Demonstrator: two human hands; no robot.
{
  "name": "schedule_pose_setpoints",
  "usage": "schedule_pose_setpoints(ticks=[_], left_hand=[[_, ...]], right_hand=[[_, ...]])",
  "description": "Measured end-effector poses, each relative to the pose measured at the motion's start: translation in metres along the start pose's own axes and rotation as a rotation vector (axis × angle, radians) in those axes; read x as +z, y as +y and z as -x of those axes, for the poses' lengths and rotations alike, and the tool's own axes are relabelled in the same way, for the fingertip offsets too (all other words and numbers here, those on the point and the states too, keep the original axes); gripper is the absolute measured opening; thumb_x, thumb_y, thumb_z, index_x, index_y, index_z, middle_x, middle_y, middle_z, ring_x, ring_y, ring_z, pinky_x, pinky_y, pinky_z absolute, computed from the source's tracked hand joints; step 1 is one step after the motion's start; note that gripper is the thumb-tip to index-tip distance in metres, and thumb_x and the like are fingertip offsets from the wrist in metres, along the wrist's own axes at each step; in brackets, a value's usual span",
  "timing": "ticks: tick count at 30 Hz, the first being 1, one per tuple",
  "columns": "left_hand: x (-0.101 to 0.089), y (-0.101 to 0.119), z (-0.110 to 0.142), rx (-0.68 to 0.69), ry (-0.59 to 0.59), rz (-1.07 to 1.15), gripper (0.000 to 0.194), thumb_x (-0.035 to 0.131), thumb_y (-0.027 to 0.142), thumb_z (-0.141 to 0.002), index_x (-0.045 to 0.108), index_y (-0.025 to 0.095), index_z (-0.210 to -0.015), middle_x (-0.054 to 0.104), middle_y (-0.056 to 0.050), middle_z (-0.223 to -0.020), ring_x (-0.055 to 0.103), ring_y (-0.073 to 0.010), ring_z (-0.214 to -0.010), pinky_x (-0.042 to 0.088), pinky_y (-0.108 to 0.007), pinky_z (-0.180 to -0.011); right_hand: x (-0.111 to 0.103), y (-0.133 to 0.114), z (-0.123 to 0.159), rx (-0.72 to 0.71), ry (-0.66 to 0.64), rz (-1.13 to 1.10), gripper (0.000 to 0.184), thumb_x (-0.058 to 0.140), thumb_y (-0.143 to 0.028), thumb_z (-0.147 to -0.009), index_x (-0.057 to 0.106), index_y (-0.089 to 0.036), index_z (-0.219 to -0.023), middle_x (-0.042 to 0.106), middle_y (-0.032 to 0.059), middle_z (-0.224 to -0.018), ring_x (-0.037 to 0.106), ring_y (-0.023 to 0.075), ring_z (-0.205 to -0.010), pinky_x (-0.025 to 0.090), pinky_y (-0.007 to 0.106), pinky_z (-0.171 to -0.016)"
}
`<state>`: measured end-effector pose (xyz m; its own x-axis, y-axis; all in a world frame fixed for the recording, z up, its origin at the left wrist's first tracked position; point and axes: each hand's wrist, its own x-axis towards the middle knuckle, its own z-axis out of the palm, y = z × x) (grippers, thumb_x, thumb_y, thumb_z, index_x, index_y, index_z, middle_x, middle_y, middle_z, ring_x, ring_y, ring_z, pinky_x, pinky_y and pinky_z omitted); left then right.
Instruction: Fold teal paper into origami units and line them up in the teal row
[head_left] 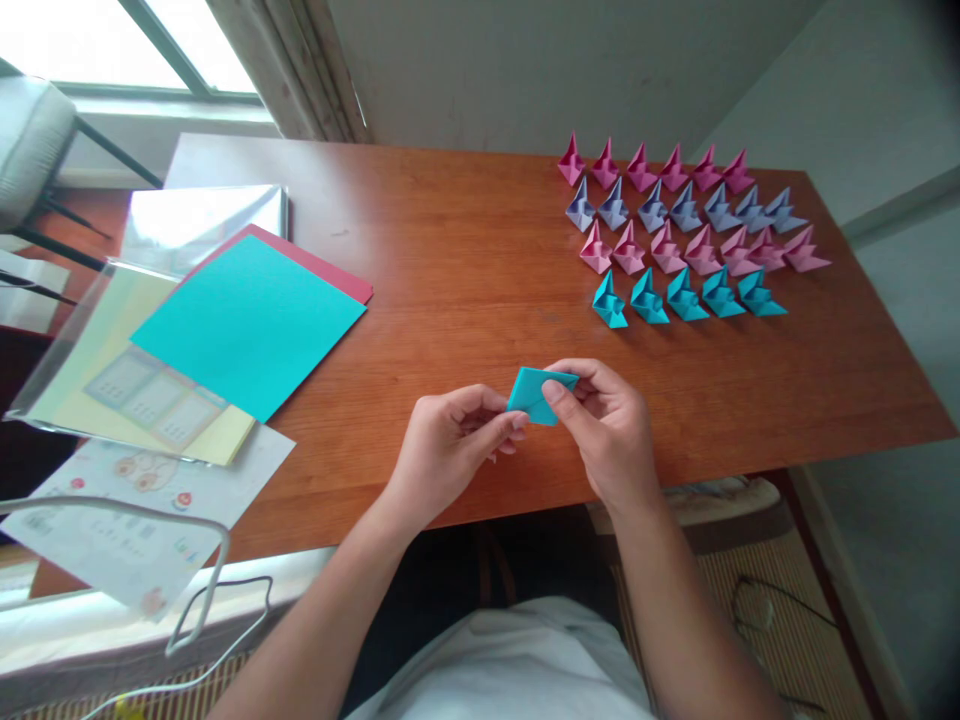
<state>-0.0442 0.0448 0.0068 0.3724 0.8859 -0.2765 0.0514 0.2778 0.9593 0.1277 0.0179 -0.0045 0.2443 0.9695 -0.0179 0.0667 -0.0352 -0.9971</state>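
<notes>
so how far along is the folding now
Four rows of folded shapes look done: six magenta, seven lavender, seven pink and five teal. In hand, between the left hand and right hand, is a flat teal piece, which probably needs opening out to match. Unfolded teal paper lies at left; how many more are wanted, I can't tell.
</notes>
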Motion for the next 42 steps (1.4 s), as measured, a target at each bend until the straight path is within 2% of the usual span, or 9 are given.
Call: schedule_pose_setpoints(ticks=[9, 12, 17, 19, 22, 24, 32, 37, 42], left_hand=[[-0.001, 0.000, 0.000, 0.008, -0.018, 0.041, 0.030, 0.080, 0.042, -0.084, 0.072, 0.014, -0.077, 0.076, -0.004, -0.072, 0.069, -0.0120, -0.061, 0.054, -0.018, -0.053], [-0.002, 0.001, 0.000, 0.000, -0.017, 0.065, 0.028, 0.079, 0.040, -0.085, 0.072, 0.014, -0.078, 0.076, -0.004, -0.073, 0.069, -0.0116, -0.061, 0.054, -0.017, -0.053], [-0.003, 0.005, 0.000, -0.022, 0.035, 0.147, 0.026, 0.079, 0.037, -0.085, 0.073, 0.014, -0.076, 0.076, -0.004, -0.071, 0.067, -0.0116, -0.058, 0.051, -0.018, -0.051], [-0.005, 0.005, 0.000, -0.015, 0.045, 0.179, 0.027, 0.079, 0.037, -0.085, 0.072, 0.014, -0.075, 0.077, -0.005, -0.072, 0.067, -0.0114, -0.058, 0.050, -0.018, -0.050], [-0.007, 0.004, 0.000, -0.009, 0.054, 0.216, 0.026, 0.080, 0.036, -0.085, 0.072, 0.014, -0.074, 0.077, -0.004, -0.071, 0.066, -0.0104, -0.057, 0.048, -0.017, -0.050], [-0.008, 0.003, -0.001, -0.010, 0.056, 0.234, 0.025, 0.080, 0.034, -0.085, 0.071, 0.014, -0.074, 0.076, -0.003, -0.070, 0.065, -0.0097, -0.057, 0.047, -0.016, -0.050], [-0.008, 0.003, -0.001, -0.009, 0.022, 0.211, 0.025, 0.079, 0.034, -0.086, 0.069, 0.014, -0.074, 0.075, -0.002, -0.070, 0.064, -0.0082, -0.057, 0.046, -0.015, -0.051], [-0.009, 0.003, 0.000, -0.009, 0.000, 0.167, 0.026, 0.078, 0.035, -0.088, 0.070, 0.014, -0.076, 0.076, -0.003, -0.071, 0.064, -0.0082, -0.058, 0.045, -0.015, -0.051], [-0.008, 0.006, 0.001, -0.014, -0.035, 0.152, 0.025, 0.078, 0.034, -0.088, 0.069, 0.014, -0.075, 0.076, -0.003, -0.071, 0.064, -0.0086, -0.058, 0.046, -0.016, -0.052]], right_hand=[[0.001, -0.004, -0.001, -0.060, -0.001, 0.043, 0.020, 0.074, -0.039, -0.089, 0.072, -0.027, -0.105, 0.074, 0.0021, -0.101, 0.071, 0.0173, -0.087, 0.061, 0.029, -0.074], [0.003, -0.006, -0.003, -0.053, 0.004, 0.031, 0.024, 0.074, -0.040, -0.088, 0.070, -0.028, -0.109, 0.073, 0.0023, -0.102, 0.070, 0.0181, -0.091, 0.062, 0.030, -0.076], [0.008, -0.006, -0.001, 0.016, -0.030, -0.107, 0.038, 0.073, -0.049, -0.088, 0.066, -0.028, -0.119, 0.070, 0.0021, -0.096, 0.069, 0.0171, -0.085, 0.059, 0.028, -0.070], [0.010, -0.005, 0.001, 0.041, -0.094, -0.177, 0.033, 0.068, -0.050, -0.093, 0.067, -0.026, -0.115, 0.071, 0.0021, -0.093, 0.068, 0.0156, -0.081, 0.057, 0.027, -0.068], [0.011, -0.006, 0.004, 0.041, -0.152, -0.166, 0.025, 0.063, -0.045, -0.098, 0.070, -0.022, -0.093, 0.068, -0.0006, -0.078, 0.064, 0.0124, -0.070, 0.054, 0.024, -0.065], [0.011, -0.008, 0.005, 0.021, -0.137, -0.104, 0.023, 0.065, -0.041, -0.098, 0.070, -0.021, -0.086, 0.067, -0.0021, -0.072, 0.063, 0.0111, -0.066, 0.052, 0.022, -0.063], [0.005, -0.014, 0.006, -0.087, -0.069, 0.157, 0.016, 0.068, -0.035, -0.096, 0.072, -0.022, -0.087, 0.071, -0.0024, -0.070, 0.066, 0.0115, -0.064, 0.051, 0.024, -0.065], [0.002, -0.015, 0.004, -0.086, -0.089, 0.139, 0.018, 0.066, -0.037, -0.097, 0.073, -0.022, -0.090, 0.070, -0.0023, -0.071, 0.065, 0.0120, -0.064, 0.051, 0.025, -0.062], [0.004, -0.010, 0.000, -0.135, 0.013, 0.135, 0.016, 0.067, -0.038, -0.096, 0.074, -0.024, -0.092, 0.071, -0.0019, -0.076, 0.064, 0.0127, -0.069, 0.049, 0.025, -0.063]])
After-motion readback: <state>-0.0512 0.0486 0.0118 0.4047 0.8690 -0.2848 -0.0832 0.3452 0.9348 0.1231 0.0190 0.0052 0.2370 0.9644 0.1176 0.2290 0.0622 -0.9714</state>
